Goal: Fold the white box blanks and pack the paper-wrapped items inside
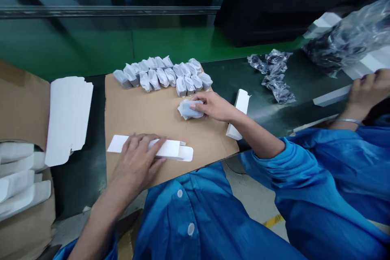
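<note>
My left hand (137,158) lies on a flat white carton (170,149) on a brown cardboard sheet (137,109), fingers spread over it and pressing it down. My right hand (213,105) is closed on a small grey foam-wrapped packet (187,109) just in front of two rows of several like packets (163,75) at the far edge of the sheet. A folded white box (240,107) lies on the green belt under my right forearm.
A stack of flat white cartons (68,118) lies at the left, with more white boxes (18,178) in a brown carton. Clear bags with dark parts (274,75) lie at the right. Another person's hand (367,91) works at the far right beside a black bin (258,12).
</note>
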The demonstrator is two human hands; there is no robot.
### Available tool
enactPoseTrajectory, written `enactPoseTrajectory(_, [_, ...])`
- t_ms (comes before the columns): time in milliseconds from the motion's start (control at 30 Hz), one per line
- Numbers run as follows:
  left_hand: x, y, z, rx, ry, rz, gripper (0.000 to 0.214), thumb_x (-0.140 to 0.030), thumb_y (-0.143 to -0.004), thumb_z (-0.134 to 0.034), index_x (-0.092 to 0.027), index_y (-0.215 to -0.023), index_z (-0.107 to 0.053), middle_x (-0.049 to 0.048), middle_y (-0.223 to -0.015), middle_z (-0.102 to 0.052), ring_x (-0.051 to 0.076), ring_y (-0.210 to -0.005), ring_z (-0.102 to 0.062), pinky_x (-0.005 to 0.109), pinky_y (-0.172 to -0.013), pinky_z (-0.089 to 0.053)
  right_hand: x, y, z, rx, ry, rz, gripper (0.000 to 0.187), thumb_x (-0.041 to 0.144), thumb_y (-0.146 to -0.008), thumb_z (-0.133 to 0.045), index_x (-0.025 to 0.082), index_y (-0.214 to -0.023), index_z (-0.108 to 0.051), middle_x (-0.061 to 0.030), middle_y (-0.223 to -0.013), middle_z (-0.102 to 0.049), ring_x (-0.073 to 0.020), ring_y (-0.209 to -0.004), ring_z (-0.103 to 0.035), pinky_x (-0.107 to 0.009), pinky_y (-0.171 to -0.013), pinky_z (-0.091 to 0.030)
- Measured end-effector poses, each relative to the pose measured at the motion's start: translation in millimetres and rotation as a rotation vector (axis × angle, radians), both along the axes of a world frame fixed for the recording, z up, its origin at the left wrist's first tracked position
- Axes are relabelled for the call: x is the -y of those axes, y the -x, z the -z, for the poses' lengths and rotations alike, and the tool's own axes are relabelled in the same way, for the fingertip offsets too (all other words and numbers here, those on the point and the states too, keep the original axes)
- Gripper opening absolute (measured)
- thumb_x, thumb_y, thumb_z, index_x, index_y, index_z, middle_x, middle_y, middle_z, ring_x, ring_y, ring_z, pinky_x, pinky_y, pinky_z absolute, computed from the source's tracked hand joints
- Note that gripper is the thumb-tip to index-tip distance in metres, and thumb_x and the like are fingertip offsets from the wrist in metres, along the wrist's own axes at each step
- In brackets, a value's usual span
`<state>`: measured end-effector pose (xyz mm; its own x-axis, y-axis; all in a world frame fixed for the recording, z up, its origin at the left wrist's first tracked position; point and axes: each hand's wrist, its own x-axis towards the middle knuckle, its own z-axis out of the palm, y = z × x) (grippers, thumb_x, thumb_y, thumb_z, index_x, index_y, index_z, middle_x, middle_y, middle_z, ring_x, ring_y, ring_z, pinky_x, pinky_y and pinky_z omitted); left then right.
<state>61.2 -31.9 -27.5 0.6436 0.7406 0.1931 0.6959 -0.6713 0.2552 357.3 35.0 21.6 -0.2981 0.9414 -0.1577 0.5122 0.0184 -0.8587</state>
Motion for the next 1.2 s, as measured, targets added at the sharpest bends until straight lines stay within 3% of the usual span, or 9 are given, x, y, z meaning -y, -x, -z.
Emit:
enactPoseTrajectory(133, [-11, -10, -11.0, 0.104, 0.128, -0.035, 0.066, -0.057, -0.084, -0.064, -0.026, -0.141, -0.05, 0.0146, -0.136, -0.059, 0.037, -0.125, -0.054, 0.058, -0.107, -0.043, -4, -3, 7.0, -0.233, 0.148, 0.004, 0.027, 0.039, -0.091, -0.063, 0.015, -0.102, -0.067, -0.0009, -0.074, -0.064, -0.0115, -0.06, -0.056, -0.022, -0.051, -0.049])
enactPoseTrajectory(300, [-38, -53, -30.8, 0.395, 0.323, -0.218, 0.11, -0.048, -0.067, -0.083, -0.02, -0.156, -0.024, 0.0169, -0.156, -0.041, 0.037, -0.143, -0.04, 0.053, -0.113, -0.038, 1, 11, -7.4, -0.441, 0.129, -0.121, 0.037, 0.048, -0.089, -0.067, 0.017, -0.108, -0.067, -0.0014, -0.083, -0.066, -0.0107, -0.067, -0.059, -0.02, -0.055, -0.049])
enactPoseTrajectory(467, [-47, -63, -39.2, 0.515, 0.48, -0.171, 0.051, -0.043, -0.078, -0.071, -0.023, -0.125, -0.063, 0.0056, -0.115, -0.072, 0.028, -0.101, -0.069, 0.04, -0.088, -0.055, 11, 25, -23.2, -0.441, 0.071, -0.226, 0.039, 0.05, -0.087, -0.069, 0.017, -0.107, -0.067, -0.0027, -0.089, -0.067, -0.0124, -0.074, -0.06, -0.023, -0.063, -0.049])
enactPoseTrajectory(567, [-52, -54, -30.4, 0.433, 0.318, -0.237, 0.034, -0.044, -0.084, -0.063, -0.022, -0.11, -0.07, 0.0075, -0.103, -0.075, 0.029, -0.096, -0.07, 0.043, -0.089, -0.054, 9, 20, -27.0, -0.35, -0.105, -0.044, 0.038, 0.051, -0.086, -0.069, 0.017, -0.101, -0.066, -0.0019, -0.085, -0.065, -0.012, -0.07, -0.058, -0.022, -0.057, -0.046])
enactPoseTrajectory(700, [-69, -33, -16.9, 0.332, 0.08, -0.381, 0.063, -0.052, -0.086, -0.06, -0.017, -0.138, -0.055, 0.0172, -0.146, -0.054, 0.04, -0.136, -0.047, 0.058, -0.113, -0.035, 4, 15, -11.3, -0.136, -0.395, 0.31, 0.031, 0.049, -0.096, -0.054, 0.019, -0.102, -0.062, -0.0014, -0.084, -0.062, -0.0117, -0.064, -0.055, -0.023, -0.055, -0.043])
enactPoseTrajectory(833, [-60, -2, -13.8, 0.184, 0.03, -0.259, 0.086, -0.065, -0.085, -0.057, -0.019, -0.154, -0.033, 0.0161, -0.165, -0.024, 0.043, -0.152, -0.02, 0.063, -0.119, -0.022, 15, 22, 16.4, 0.422, -0.312, 0.138, 0.022, 0.035, -0.098, -0.052, 0.018, -0.102, -0.065, -0.0086, -0.096, -0.069, -0.0225, -0.089, -0.064, -0.033, -0.075, -0.05])
enactPoseTrajectory(1000, [-19, 27, -3.6, -0.065, 0.028, 0.102, 0.061, -0.061, -0.096, -0.041, -0.027, -0.145, -0.048, 0.0122, -0.14, -0.06, 0.036, -0.13, -0.054, 0.059, -0.11, -0.038, 36, 8, 21.2, 0.579, -0.353, 0.148, 0.033, 0.029, -0.1, -0.047, 0.019, -0.129, -0.059, -0.0114, -0.131, -0.063, -0.0282, -0.121, -0.058, -0.044, -0.098, -0.048])
enactPoseTrajectory(1100, [-8, 20, -4.7, -0.221, -0.019, 0.054, 0.051, -0.048, -0.099, -0.04, -0.02, -0.139, -0.056, 0.0177, -0.12, -0.067, 0.038, -0.11, -0.062, 0.055, -0.092, -0.048, 37, 3, 21.3, 0.572, -0.374, 0.014, 0.049, 0.021, -0.094, -0.056, 0.018, -0.143, -0.048, -0.0099, -0.147, -0.053, -0.0273, -0.134, -0.049, -0.046, -0.11, -0.042])
enactPoseTrajectory(1200, [-5, 2, -12.7, -0.308, -0.06, -0.016, 0.057, -0.045, -0.097, -0.048, -0.014, -0.144, -0.049, 0.0215, -0.117, -0.065, 0.038, -0.1, -0.063, 0.049, -0.079, -0.051, 32, 11, 30.6, 0.628, -0.405, -0.03, 0.047, 0.019, -0.091, -0.06, 0.013, -0.138, -0.053, -0.0125, -0.136, -0.06, -0.0289, -0.125, -0.054, -0.046, -0.108, -0.044])
